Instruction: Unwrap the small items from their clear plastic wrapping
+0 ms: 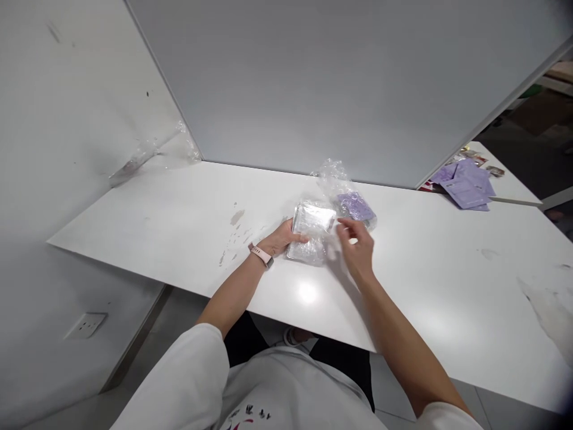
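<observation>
A clear plastic packet (312, 230) with a white, shiny content lies on the white table (179, 233). My left hand (284, 239), a pink watch on its wrist, grips the packet's left edge with thumb on top. My right hand (357, 245) hovers just right of the packet, its fingers curled loosely and apart, holding nothing that I can see. Behind it lies a crumpled clear bag with purple sachets (353, 206) inside.
A pile of purple sachets (468, 182) sits at the far right past a white partition panel (358, 89). Crumpled clear film (152, 149) lies in the back left corner. A wall socket (85, 325) is low on the left wall. Scuff marks dot the tabletop.
</observation>
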{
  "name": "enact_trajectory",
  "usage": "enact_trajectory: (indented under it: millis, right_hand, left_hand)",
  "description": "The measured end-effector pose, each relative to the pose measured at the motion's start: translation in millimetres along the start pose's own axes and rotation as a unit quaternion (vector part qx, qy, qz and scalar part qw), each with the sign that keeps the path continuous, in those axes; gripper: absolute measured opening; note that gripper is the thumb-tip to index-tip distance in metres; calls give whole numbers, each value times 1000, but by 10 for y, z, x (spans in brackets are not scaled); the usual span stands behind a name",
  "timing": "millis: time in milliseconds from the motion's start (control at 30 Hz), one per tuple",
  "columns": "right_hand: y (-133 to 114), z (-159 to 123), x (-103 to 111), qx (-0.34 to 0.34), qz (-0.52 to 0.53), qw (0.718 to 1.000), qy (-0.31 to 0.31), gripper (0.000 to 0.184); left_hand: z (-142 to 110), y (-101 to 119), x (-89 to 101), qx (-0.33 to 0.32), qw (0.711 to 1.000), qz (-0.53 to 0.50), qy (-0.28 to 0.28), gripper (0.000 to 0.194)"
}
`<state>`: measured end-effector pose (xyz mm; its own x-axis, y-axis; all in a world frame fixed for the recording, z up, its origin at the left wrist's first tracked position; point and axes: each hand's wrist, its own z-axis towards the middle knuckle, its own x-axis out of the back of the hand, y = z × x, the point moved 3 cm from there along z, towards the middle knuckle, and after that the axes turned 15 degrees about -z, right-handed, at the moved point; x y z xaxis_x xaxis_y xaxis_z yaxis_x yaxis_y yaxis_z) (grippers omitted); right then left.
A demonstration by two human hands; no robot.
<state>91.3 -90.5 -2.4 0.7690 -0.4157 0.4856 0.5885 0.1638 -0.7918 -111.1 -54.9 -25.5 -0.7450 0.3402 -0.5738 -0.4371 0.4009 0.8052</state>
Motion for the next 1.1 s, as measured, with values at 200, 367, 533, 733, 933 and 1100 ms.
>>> enact_trajectory:
  millis: [200, 367, 533, 733, 933, 1100]
  right_hand:
    - [-9, -165, -255, 93, -77, 987, -104, 29]
    - [-148, -195, -202, 217, -113, 968, -57, 5]
    - [-367, -343, -236, 261, -53, 905, -331, 4]
    - [-427, -426, -129, 127, 79, 753, -641, 26]
    - [-155, -143, -132, -22, 72, 975, -211, 41]
    - [37, -193, -333, -95, 75, 962, -246, 65]
  left_hand:
    - [36, 31, 29, 0, 992, -128, 15, 54]
    - [112, 37, 76, -20, 974, -207, 95, 27]
    - [143, 111, 337, -129, 936, -165, 283, 16]
    - [101, 178, 439, -147, 934, -101, 309, 20]
    - [20, 165, 144, -172, 961, 41, 212, 25]
    - [-51, 135, -121, -131, 980, 86, 126, 38]
